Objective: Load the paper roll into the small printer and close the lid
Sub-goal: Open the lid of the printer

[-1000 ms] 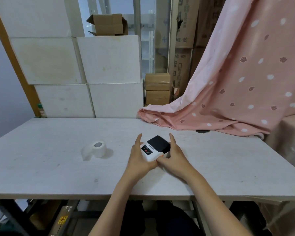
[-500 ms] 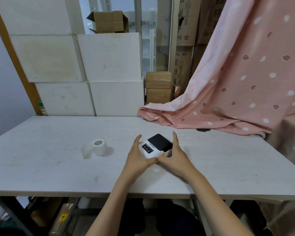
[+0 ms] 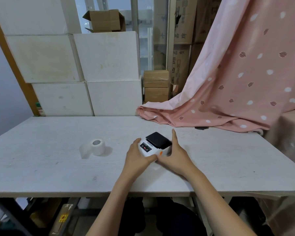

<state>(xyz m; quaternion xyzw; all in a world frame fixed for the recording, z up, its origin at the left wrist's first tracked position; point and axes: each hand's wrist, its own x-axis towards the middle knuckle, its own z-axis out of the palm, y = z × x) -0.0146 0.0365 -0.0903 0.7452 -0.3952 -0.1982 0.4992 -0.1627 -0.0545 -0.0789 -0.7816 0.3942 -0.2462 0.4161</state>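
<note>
A small white printer (image 3: 149,149) with a black lid (image 3: 158,140) lies on the white table (image 3: 49,167), near its middle. The lid lies flat and looks closed. My left hand (image 3: 138,155) cups the printer's left side and my right hand (image 3: 173,155) cups its right side; both thumbs meet at the near corner beside an orange button (image 3: 161,152). A white paper roll (image 3: 97,147) lies on its side to the left, about a hand's width from my left hand, with a short tail of paper unrolled toward me.
Pink patterned cloth (image 3: 228,92) drapes onto the table's far right corner. White blocks (image 3: 92,74) and brown cartons (image 3: 156,86) stand behind the far edge. A small dark object (image 3: 201,128) lies near the cloth's hem. Boxes sit under the table.
Both hands keep their hold on the printer. My left fingers have curled closer around its left side. The roll has not moved.
</note>
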